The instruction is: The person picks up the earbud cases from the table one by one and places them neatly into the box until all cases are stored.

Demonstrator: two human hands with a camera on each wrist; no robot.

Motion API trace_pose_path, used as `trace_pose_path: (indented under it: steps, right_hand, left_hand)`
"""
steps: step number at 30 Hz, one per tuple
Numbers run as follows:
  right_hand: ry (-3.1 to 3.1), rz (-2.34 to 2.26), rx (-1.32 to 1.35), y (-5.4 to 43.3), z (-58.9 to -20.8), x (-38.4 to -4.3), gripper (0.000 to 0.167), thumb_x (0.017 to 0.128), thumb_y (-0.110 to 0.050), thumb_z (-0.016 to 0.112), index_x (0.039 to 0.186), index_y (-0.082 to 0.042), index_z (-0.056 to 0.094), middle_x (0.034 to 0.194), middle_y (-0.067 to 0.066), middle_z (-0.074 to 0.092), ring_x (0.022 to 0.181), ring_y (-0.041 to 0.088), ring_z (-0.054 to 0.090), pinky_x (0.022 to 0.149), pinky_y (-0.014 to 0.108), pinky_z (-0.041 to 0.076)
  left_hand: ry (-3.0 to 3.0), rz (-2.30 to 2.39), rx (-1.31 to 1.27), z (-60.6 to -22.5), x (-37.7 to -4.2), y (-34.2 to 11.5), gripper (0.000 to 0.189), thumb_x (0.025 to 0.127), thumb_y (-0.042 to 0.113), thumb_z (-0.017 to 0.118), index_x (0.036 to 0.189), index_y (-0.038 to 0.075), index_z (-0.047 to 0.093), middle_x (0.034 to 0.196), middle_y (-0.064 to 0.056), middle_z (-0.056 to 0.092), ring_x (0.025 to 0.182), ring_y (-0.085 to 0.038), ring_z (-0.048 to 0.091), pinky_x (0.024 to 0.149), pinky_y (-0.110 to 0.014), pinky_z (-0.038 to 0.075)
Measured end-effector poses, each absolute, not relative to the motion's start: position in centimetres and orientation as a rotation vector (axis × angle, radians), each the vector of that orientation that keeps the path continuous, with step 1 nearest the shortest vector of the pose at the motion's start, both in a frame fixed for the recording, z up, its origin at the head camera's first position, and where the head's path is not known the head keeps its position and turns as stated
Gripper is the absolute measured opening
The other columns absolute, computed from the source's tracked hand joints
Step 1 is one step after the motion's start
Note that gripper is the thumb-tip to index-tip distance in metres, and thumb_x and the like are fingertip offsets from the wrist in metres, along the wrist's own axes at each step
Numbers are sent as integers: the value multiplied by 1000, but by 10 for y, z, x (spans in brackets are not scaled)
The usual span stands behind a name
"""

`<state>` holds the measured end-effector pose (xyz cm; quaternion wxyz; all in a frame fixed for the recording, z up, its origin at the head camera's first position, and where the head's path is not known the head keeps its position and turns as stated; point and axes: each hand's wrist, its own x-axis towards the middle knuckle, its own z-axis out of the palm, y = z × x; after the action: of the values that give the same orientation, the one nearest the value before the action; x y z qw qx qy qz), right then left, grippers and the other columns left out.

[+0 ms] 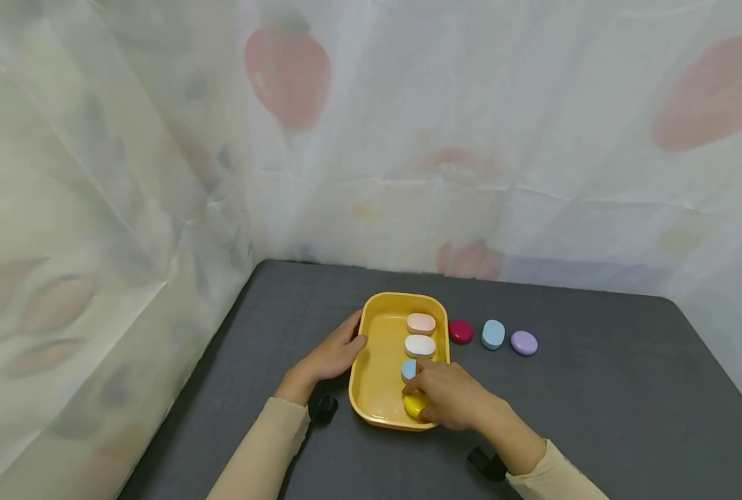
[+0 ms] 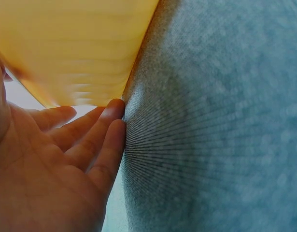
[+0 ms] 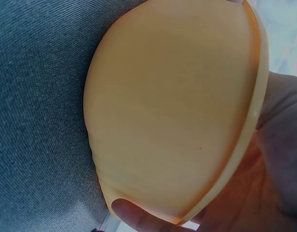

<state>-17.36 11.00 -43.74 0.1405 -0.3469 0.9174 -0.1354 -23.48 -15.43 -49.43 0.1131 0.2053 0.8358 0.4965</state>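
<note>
A yellow rectangular tray (image 1: pixel 377 410) rests on the dark table. My left hand (image 1: pixel 336 352) holds its left side, thumb over the rim and fingers against the outer wall (image 2: pixel 76 53). Inside the tray's front right part, my right hand (image 1: pixel 449 394) pinches a smooth yellow pebble-like piece (image 1: pixel 415 403) between thumb and fingers. Just behind it a light blue piece (image 1: pixel 408 370) is partly covered by the right fingers. Farther back in the same column lie a white oval piece (image 1: pixel 419 346) and a pale pink oval piece (image 1: pixel 421 323). In the right wrist view, the tray's front wall (image 3: pixel 172 106) hides the pieces.
Right of the tray, a dark red piece (image 1: pixel 460 331), a light blue oval piece (image 1: pixel 492 335) and a lilac piece (image 1: pixel 524 343) lie in a row on the grey table (image 1: pixel 596 389). A printed curtain (image 1: pixel 396 139) hangs behind and at the left.
</note>
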Motion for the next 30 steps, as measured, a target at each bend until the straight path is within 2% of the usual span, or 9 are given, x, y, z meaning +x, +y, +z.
trace_pose_path:
  steps: [6, 12, 20, 30]
  right_hand:
    - [2657, -384, -1022, 110, -437, -173, 31, 79, -23, 89, 109, -24, 81, 81, -8, 46, 67, 8, 41, 63, 28, 34]
    - [2659, -400, -1007, 110, -437, -173, 31, 78, -22, 90, 108, -24, 81, 79, -9, 46, 65, 8, 42, 62, 28, 34]
    - [2664, -395, -986, 110, -436, -173, 34, 77, -21, 90, 111, -23, 82, 81, -7, 51, 66, 7, 43, 65, 29, 35]
    - [2704, -353, -1035, 112, -438, -173, 30, 78, -21, 88, 107, -26, 82, 76, -11, 45, 64, 6, 41, 63, 29, 33]
  left_hand:
    - [2463, 1448, 562, -498, -237, -154, 57, 113, 19, 39, 166, 15, 18, 165, -11, 35, 135, -25, 53, 110, -47, 46]
    - [2483, 1443, 551, -497, -236, -153, 58, 112, 19, 40, 166, 13, 19, 166, -12, 33, 140, -27, 49, 113, -50, 43]
    - [2487, 1428, 515, -497, -237, -154, 57, 112, 22, 40, 166, 16, 21, 166, -9, 34, 140, -24, 49, 113, -48, 43]
    - [2488, 1421, 525, -497, -236, -153, 58, 112, 22, 40, 167, 15, 19, 166, -11, 33, 140, -27, 50, 113, -50, 43]
